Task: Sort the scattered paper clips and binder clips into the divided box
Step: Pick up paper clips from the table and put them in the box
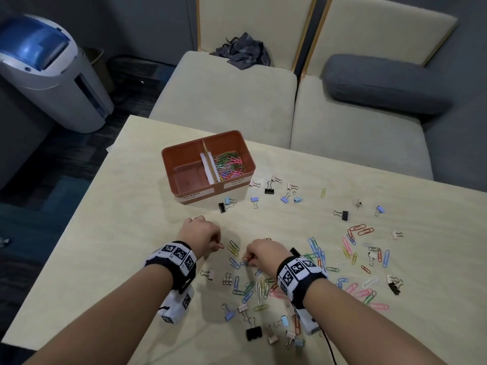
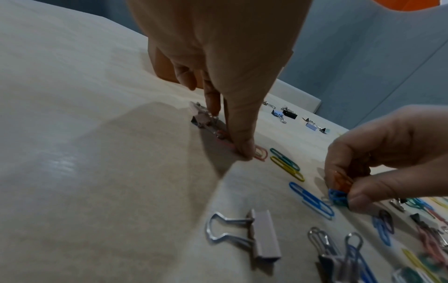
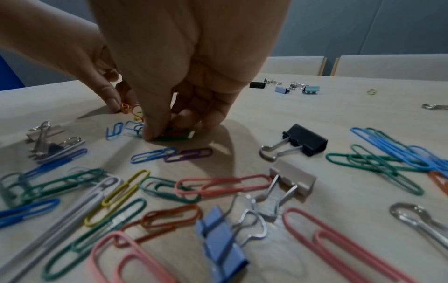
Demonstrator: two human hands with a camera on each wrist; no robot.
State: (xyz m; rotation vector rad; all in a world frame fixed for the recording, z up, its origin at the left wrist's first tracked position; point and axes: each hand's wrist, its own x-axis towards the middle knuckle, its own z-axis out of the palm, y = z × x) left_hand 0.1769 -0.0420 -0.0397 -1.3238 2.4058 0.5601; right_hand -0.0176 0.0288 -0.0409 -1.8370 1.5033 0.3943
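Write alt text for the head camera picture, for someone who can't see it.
Two hands pick coloured paper clips off a pale table: the left hand pinches a red clip, the right hand gathers several. Beyond them an orange divided box holds paper clips in its right compartment; binder clips lie scattered.

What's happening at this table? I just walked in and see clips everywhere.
A person is sorting clips into a divided box. Its right compartment holds coloured paper clips; the left one looks empty. The left hand pinches a red paper clip on the table, while the right hand holds several more. Many paper clips and all the binder clips still lie scattered.
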